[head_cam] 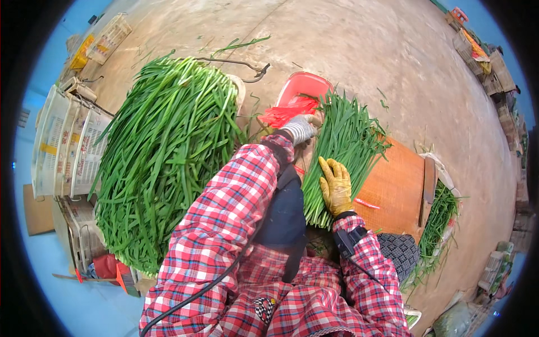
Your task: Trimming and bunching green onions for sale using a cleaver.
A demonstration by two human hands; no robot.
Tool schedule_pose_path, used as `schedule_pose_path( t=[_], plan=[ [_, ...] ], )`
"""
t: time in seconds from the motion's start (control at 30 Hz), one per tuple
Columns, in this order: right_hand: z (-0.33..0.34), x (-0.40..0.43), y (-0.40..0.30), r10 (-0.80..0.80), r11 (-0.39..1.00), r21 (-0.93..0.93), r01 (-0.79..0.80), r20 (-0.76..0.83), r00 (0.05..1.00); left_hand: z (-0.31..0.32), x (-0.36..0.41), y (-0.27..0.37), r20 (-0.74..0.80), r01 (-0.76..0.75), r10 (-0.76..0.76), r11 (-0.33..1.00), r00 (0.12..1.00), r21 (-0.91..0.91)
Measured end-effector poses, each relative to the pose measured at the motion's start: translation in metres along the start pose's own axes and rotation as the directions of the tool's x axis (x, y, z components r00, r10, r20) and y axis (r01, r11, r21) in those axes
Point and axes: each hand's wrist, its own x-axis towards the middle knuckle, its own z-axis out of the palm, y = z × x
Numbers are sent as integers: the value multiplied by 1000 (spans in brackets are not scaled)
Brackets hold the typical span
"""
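Note:
A bundle of long green leafy stalks, apparently garlic chives (337, 143), lies on an orange board (387, 185) before me. My right hand (336, 185), in a yellow glove, rests on the lower, paler part of the bundle with its fingers somewhat apart. My left hand (300, 128), in a grey-and-white striped glove, is beside the upper left of the bundle, at the edge of a pile of red plastic strips (290, 113); its fingertips are partly hidden, so whether it grips anything is unclear. The strips spill from a red plastic container (306, 86).
A large heap of the same greens (168, 160) stands at my left, with stacked white plastic crates (63, 143) beyond it. A white sack of loose greens (440, 210) lies right of the board. A dark strap or hook (257, 69) lies on the concrete floor (379, 50).

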Motion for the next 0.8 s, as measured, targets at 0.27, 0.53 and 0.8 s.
schedule_pose_path(
  t=[0.27, 0.53, 0.8],
  plan=[
    [-4, 1, -4, 20, 994, 109, -20, -3, 1000, 27, 50, 1, 11, -146, 147, 988, 989, -57],
    [-9, 5, -7, 24, 989, 145, -22, -7, 1000, 25, 55, -11, 14, -126, 131, 970, 991, -208],
    [-7, 4, -5, 37, 990, 135, -34, -21, 999, 28, 51, -1, -27, -58, 55, 985, 998, -164]
  ],
)
